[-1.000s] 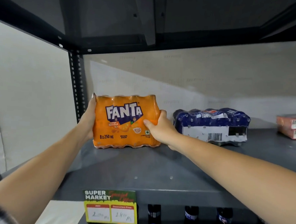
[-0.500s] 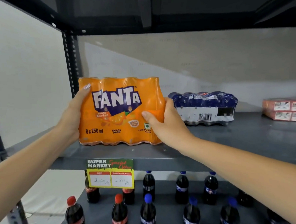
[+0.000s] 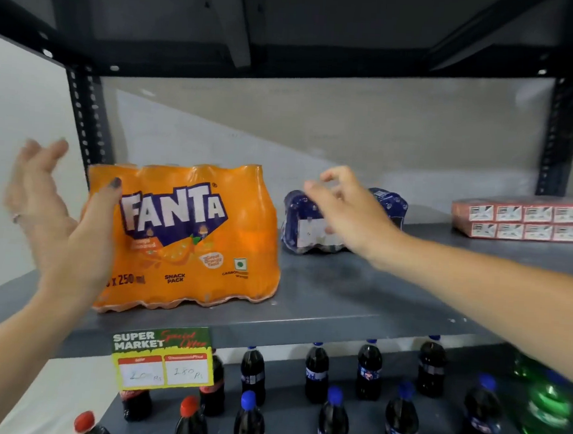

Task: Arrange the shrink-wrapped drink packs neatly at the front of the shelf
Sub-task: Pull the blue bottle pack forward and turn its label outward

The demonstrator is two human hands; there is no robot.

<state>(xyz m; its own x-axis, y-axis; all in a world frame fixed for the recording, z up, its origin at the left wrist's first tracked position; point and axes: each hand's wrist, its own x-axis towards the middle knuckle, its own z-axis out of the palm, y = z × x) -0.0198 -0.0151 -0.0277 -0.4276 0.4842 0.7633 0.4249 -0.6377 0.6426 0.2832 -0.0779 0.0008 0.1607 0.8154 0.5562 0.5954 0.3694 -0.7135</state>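
An orange shrink-wrapped Fanta pack (image 3: pixel 203 238) stands upright at the front left of the grey shelf (image 3: pixel 340 304). My left hand (image 3: pixel 53 216) is spread open beside its left side, thumb over the pack's front corner, fingers off it. Farther back lies a dark blue shrink-wrapped pack (image 3: pixel 311 231) with a white label. My right hand (image 3: pixel 346 210) hovers in front of the blue pack with fingers loosely curled and holding nothing; it hides the pack's middle.
Flat pink cartons (image 3: pixel 526 218) are stacked at the back right of the shelf. A price tag (image 3: pixel 162 357) hangs on the shelf's front edge. Several dark cola bottles (image 3: pixel 333 417) and green bottles (image 3: pixel 548 410) stand on the lower shelf. Black uprights frame both sides.
The Fanta pack came forward to the shelf's front edge and both hands let go of it. My right hand moved right to the blue pack; my left hand opened.
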